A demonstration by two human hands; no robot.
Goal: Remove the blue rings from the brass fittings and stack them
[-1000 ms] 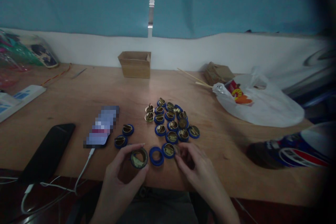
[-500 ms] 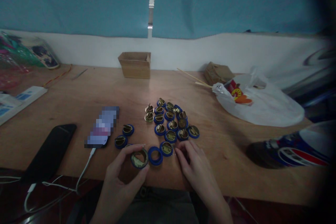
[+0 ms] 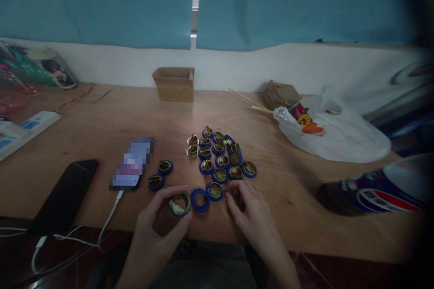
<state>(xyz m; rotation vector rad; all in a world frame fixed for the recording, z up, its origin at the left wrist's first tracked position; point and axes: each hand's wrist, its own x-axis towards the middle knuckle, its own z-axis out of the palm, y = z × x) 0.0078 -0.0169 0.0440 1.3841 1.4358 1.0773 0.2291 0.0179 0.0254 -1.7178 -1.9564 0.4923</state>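
Note:
Thumb and index finger of my left hand [image 3: 161,219] are closed around the sides of a dark-rimmed ring [image 3: 179,211], with a pale, crumpled-looking piece inside it. To its right lies a plain blue ring [image 3: 200,200], its middle open to the table. Beside that is a blue ring with a round brass pin-back piece in it [image 3: 214,191]. My right hand [image 3: 249,207] has its fingertips drawn together at that piece's right edge; whatever they pinch is too small to make out. Several similar blue-rimmed brass pieces [image 3: 219,175] are grouped beyond my hands.
Two loose brass pieces [image 3: 192,151] stand left of the group. Farther left are a lit phone [image 3: 133,162] on a cable, a black phone [image 3: 66,196] and a power strip [image 3: 30,133]. A cardboard box [image 3: 174,88], plastic bag [image 3: 356,140] and cola bottle [image 3: 369,194] also sit here.
The fingertips of my right hand have shifted slightly left, closer to the nearest brass piece. My left hand stays in place around the dark-rimmed ring.

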